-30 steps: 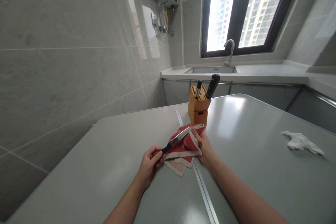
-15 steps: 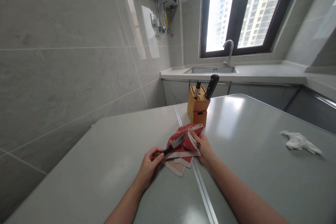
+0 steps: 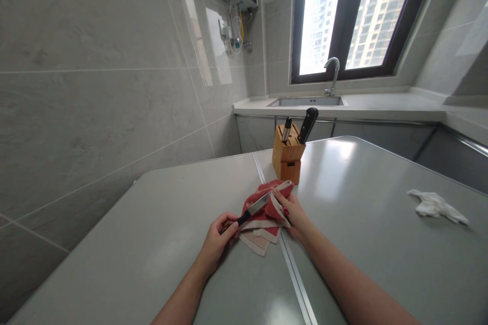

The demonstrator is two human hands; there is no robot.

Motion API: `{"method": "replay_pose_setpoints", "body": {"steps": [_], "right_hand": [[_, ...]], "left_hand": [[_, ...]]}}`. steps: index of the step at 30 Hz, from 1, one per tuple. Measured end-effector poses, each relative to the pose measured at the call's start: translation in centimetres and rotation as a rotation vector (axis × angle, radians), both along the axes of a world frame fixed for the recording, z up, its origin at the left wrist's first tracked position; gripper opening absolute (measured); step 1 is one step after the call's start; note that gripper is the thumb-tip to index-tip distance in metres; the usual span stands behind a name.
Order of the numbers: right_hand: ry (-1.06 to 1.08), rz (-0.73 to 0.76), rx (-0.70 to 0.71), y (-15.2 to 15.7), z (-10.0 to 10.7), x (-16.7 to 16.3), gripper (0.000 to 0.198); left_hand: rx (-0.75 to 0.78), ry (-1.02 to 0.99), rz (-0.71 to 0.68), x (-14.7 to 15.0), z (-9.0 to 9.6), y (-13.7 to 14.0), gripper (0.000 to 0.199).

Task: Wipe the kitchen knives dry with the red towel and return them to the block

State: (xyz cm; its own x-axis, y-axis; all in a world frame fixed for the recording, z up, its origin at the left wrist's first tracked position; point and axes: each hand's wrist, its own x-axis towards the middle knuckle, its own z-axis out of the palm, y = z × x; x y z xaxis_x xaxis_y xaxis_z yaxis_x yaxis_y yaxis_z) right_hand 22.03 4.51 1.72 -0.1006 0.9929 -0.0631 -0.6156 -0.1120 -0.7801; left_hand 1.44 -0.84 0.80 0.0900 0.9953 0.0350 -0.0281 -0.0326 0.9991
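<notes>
From the head camera, we see a person wiping distance from a kitchen corner, left hand [image 3: 219,238] curled around the black handle of a knife [image 3: 257,206], thumb laid along it and fingers closed in. The blade slants up and away toward the right, lying against a red cloth [image 3: 274,209] with pale edging, its tip hidden at a fold. Opposite, the right hand [image 3: 296,214] pinches that fold, thumb on the near side; we cannot tell how its other fingers sit behind the fabric. Knife and cloth are held over the middle of a pale table [image 3: 171,213], near the metal strip [image 3: 295,269] that crosses it.

Just beyond the cloth stands a wooden knife block [image 3: 286,155], a large black handle [image 3: 308,126] and a smaller handle [image 3: 286,130] rising from its top. Well apart at right, we find a crumpled white cloth [image 3: 436,206] on the tabletop. Behind, a sink [image 3: 308,102] with a curved faucet [image 3: 335,73] sits beneath a dark-framed window [image 3: 339,15].
</notes>
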Motion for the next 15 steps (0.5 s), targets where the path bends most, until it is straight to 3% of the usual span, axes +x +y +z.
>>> {"method": "replay_pose_setpoints", "body": {"steps": [15], "right_hand": [[-0.030, 0.048, -0.041, -0.44, 0.72, -0.08, 0.026]], "left_hand": [[0.005, -0.016, -0.011, -0.13, -0.12, -0.03, 0.021]]}}
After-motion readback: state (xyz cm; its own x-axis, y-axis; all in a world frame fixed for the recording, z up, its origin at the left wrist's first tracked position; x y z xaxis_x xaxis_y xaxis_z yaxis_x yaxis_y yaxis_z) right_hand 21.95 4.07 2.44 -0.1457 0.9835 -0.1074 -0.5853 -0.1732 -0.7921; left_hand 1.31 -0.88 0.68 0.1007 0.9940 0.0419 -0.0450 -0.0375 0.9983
